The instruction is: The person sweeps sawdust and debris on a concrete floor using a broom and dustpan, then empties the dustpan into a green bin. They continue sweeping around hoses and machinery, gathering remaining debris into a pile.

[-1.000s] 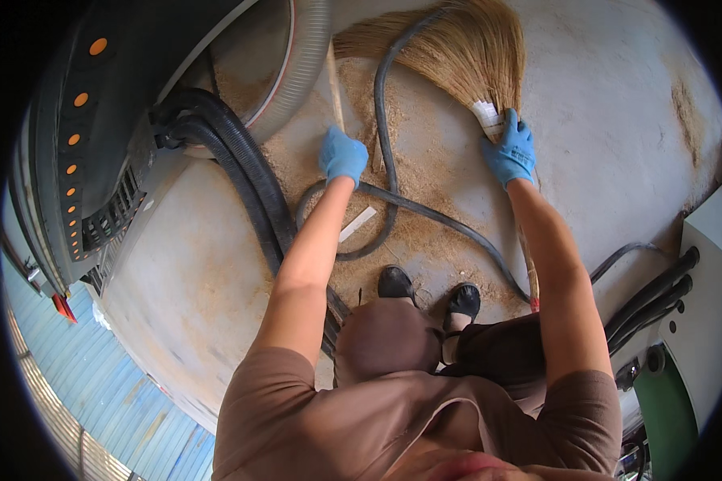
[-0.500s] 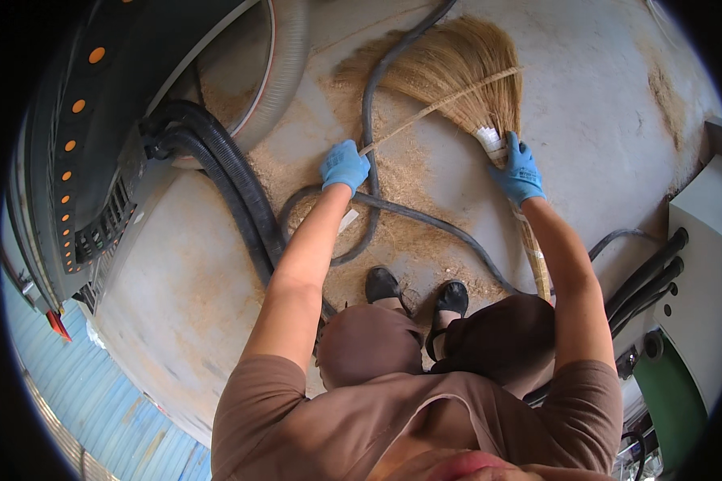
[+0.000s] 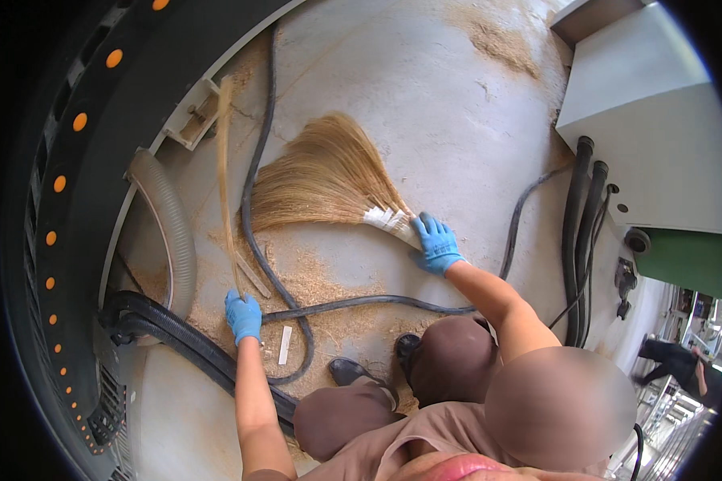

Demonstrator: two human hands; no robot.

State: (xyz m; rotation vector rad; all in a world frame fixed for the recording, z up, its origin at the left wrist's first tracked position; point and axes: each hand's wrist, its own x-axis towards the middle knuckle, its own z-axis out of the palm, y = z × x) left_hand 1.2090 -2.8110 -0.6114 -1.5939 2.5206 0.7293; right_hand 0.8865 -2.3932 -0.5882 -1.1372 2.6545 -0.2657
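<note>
My left hand (image 3: 243,317), in a blue glove, is closed round the thin lower end of a long, narrow strand of broom straw (image 3: 225,152). The strand points away from me and frays at its far tip. My right hand (image 3: 437,244), also blue-gloved, grips a straw broom (image 3: 321,180) just below the white wrapping at its neck. The broom's wide fan spreads to the left, low over the floor. Its handle beyond my right hand is hidden. Pale sawdust (image 3: 313,276) lies between my hands, and a thin wooden strip (image 3: 253,276) is beside the strand.
A dark cable (image 3: 257,168) loops across the floor (image 3: 425,120). Black ribbed hoses (image 3: 188,353) and a clear duct (image 3: 172,232) run beside a dark machine (image 3: 24,264) at left. A grey cabinet (image 3: 642,136) with black pipes stands right. Another person (image 3: 674,365) is farther off right.
The view has turned. The straw strand in my left hand has swung away from across the broom to the far left. My right hand still grips the broom, whose fan now points left.
</note>
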